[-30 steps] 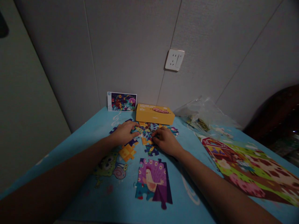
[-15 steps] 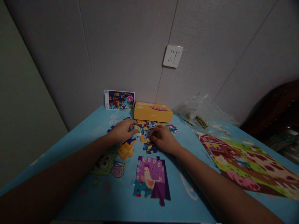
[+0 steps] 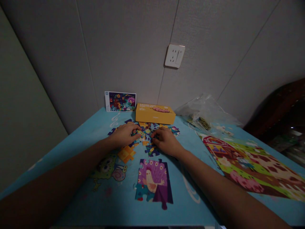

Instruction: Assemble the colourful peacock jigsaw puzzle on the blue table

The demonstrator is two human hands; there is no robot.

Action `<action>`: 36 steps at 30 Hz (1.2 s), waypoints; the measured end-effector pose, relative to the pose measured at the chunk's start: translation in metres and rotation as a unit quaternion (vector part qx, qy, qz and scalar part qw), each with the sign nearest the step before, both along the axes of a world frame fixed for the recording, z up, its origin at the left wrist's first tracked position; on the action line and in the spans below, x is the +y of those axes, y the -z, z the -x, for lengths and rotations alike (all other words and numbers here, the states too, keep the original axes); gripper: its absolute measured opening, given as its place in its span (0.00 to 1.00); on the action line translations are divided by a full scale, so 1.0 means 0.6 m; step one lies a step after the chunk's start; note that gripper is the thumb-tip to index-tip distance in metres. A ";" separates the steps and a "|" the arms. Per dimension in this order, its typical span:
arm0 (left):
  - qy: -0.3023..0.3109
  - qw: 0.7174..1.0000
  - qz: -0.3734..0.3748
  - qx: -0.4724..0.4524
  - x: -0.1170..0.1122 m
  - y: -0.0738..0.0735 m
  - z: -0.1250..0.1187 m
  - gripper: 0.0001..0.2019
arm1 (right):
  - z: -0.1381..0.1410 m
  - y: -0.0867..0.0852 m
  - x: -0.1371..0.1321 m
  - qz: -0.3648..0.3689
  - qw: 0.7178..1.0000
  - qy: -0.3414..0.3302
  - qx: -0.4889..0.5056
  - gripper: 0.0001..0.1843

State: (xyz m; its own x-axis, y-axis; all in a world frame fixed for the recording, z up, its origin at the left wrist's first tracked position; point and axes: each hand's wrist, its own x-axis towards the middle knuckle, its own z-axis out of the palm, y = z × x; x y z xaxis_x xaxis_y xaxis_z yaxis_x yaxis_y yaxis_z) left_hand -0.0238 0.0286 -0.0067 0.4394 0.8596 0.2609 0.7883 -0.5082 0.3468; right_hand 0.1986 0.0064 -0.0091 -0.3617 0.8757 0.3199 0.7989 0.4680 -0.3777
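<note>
A pile of loose jigsaw pieces (image 3: 145,143) lies at mid-table, between my two hands. My left hand (image 3: 125,135) rests at the pile's left side, thumb and index finger apart, touching pieces with nothing gripped that I can see. On the other side, my right hand (image 3: 165,141) curls its fingers toward the thumb in a pinch on a puzzle piece, largely hidden by the fingers. Closer to me is a joined section of puzzle (image 3: 153,183) showing a purple peacock. Orange joined pieces (image 3: 126,154) lie below my left hand.
A yellow box (image 3: 155,114) stands behind the pile, beside a picture card (image 3: 120,101) leaning on the wall. To the right are a clear plastic bag (image 3: 202,111) with pieces inside and an assembled farm puzzle (image 3: 252,167). A blue cartoon-printed cloth (image 3: 114,200) covers the table.
The whole view has shifted slightly. Both hands keep nearly the same place at the pile, with only small finger movement.
</note>
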 end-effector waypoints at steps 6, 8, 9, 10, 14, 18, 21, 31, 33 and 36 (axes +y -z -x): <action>0.022 1.000 -0.003 0.012 -0.003 -0.004 -0.002 0.16 | 0.001 -0.004 -0.003 0.002 1.000 -0.003 0.001 0.07; 0.025 0.999 -0.006 0.019 -0.005 -0.005 -0.003 0.16 | 0.001 -0.004 -0.003 0.006 1.000 0.001 0.000 0.08; 0.026 0.999 -0.008 0.022 -0.005 -0.006 -0.003 0.16 | 0.001 -0.004 -0.003 0.007 1.000 0.002 -0.001 0.08; 0.026 0.999 -0.008 0.024 -0.005 -0.006 -0.003 0.16 | 0.001 -0.004 -0.003 0.006 1.000 0.003 -0.003 0.08; 0.031 0.999 -0.006 0.033 -0.004 -0.005 -0.003 0.17 | 0.001 -0.003 -0.002 0.005 1.000 0.002 -0.006 0.08; 0.039 0.999 -0.003 0.035 -0.004 -0.004 -0.002 0.18 | 0.001 -0.002 -0.001 0.004 1.000 0.002 -0.005 0.08; 0.050 0.998 0.007 0.049 -0.009 -0.007 -0.003 0.19 | 0.001 -0.003 -0.002 0.005 1.000 0.001 -0.007 0.08; 0.070 0.994 0.016 0.078 -0.022 -0.018 -0.008 0.18 | 0.002 -0.009 -0.004 0.018 1.000 -0.001 -0.005 0.07; 0.065 0.994 0.021 0.087 -0.023 -0.019 -0.008 0.20 | 0.002 -0.008 -0.004 0.013 1.000 -0.002 -0.005 0.07; 0.058 0.993 0.030 0.098 -0.025 -0.021 -0.007 0.24 | 0.002 -0.007 -0.004 0.005 1.000 -0.002 0.000 0.07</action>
